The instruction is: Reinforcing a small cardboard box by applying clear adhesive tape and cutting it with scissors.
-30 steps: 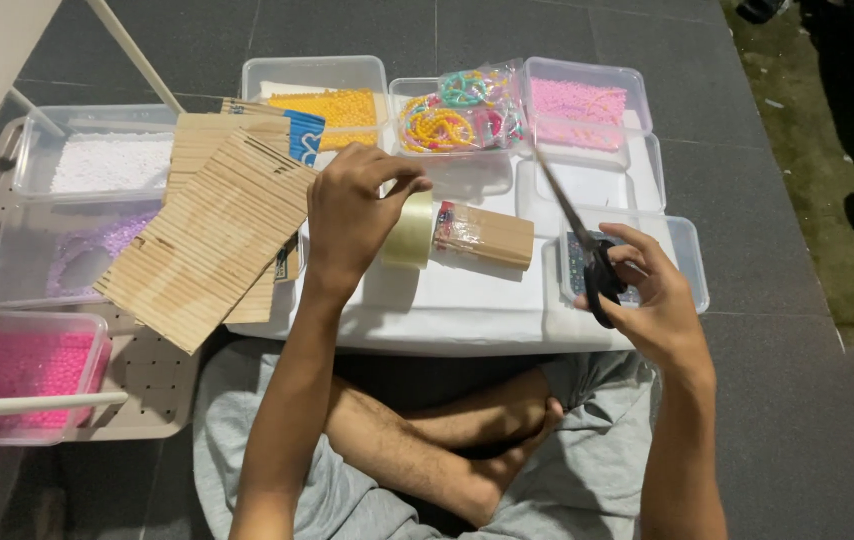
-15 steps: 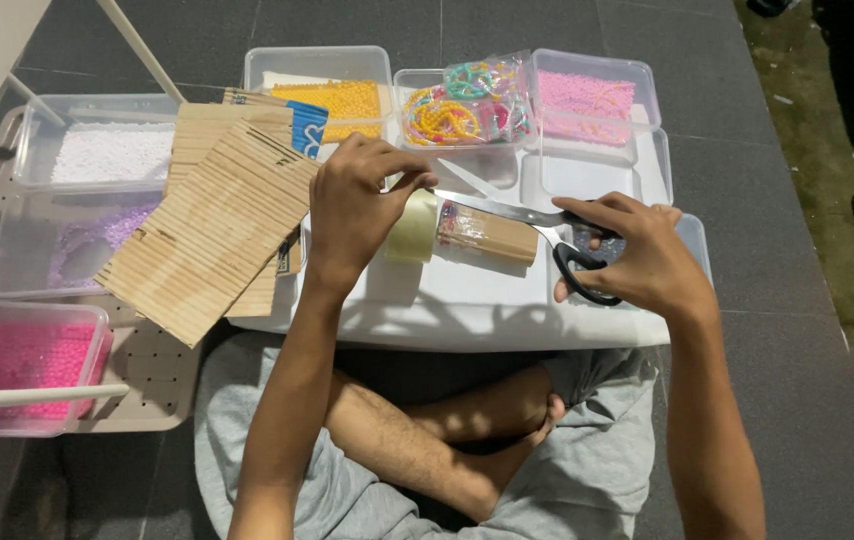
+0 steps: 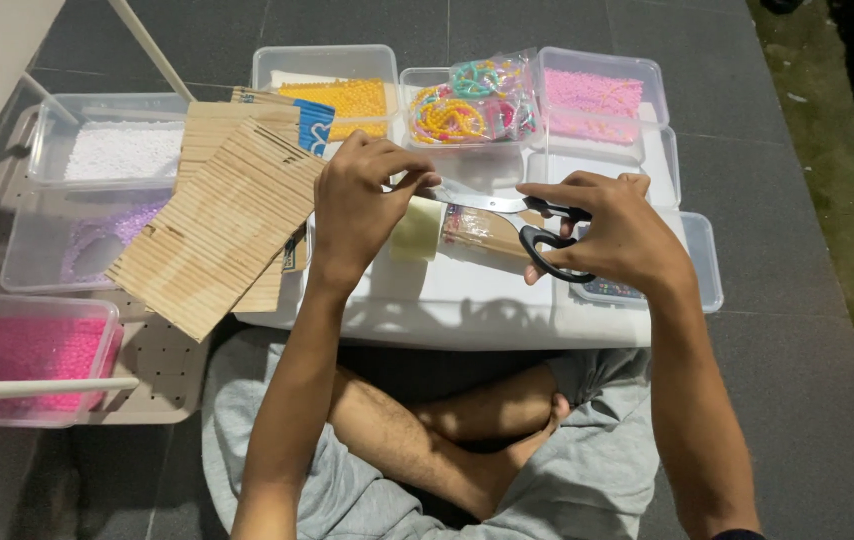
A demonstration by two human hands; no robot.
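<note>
Dark grey tiled floor (image 3: 367, 25) all around, with a strip of dirt and patchy grass (image 3: 832, 150) off to one side, lit kinda dim and flat.

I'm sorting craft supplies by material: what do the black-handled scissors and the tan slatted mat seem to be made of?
The black-handled scissors, held in the right hand, look like shiny bare metal blades with matte black handles, probably plastic. The tan slatted mat looks like unfinished wood: pale sticks side by side, with a dull, grainy surface.
</note>
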